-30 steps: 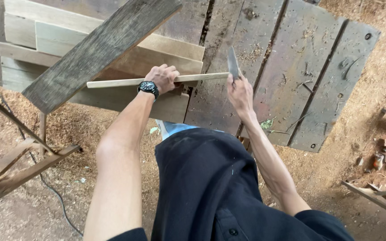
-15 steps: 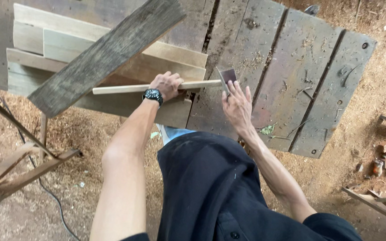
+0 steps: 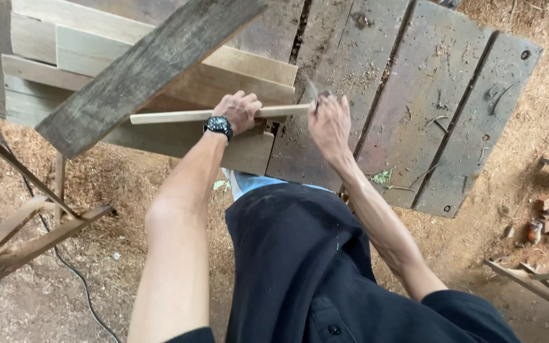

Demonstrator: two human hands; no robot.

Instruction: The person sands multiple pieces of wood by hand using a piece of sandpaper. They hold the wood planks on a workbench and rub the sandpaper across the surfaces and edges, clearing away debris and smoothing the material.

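My left hand [image 3: 239, 112], with a black wristwatch [image 3: 219, 126] on the wrist, grips a thin pale wooden strip [image 3: 173, 117] that lies across stacked pale boards [image 3: 249, 67] on a weathered grey plank table [image 3: 427, 108]. My right hand [image 3: 328, 124] holds a flat metal blade [image 3: 311, 91] against the strip's right end. The blade's handle is hidden inside my fist.
A dark rough plank [image 3: 141, 70] leans diagonally over the stacked boards. A wooden frame [image 3: 27, 222] and a black cable [image 3: 71, 279] lie on the sawdust-covered ground at left. Loose sticks [image 3: 535, 279] and small rubble [image 3: 541, 216] lie at right.
My right hand has turned and brought the blade down from upright to the right end of the strip. My left hand keeps its hold on the strip.
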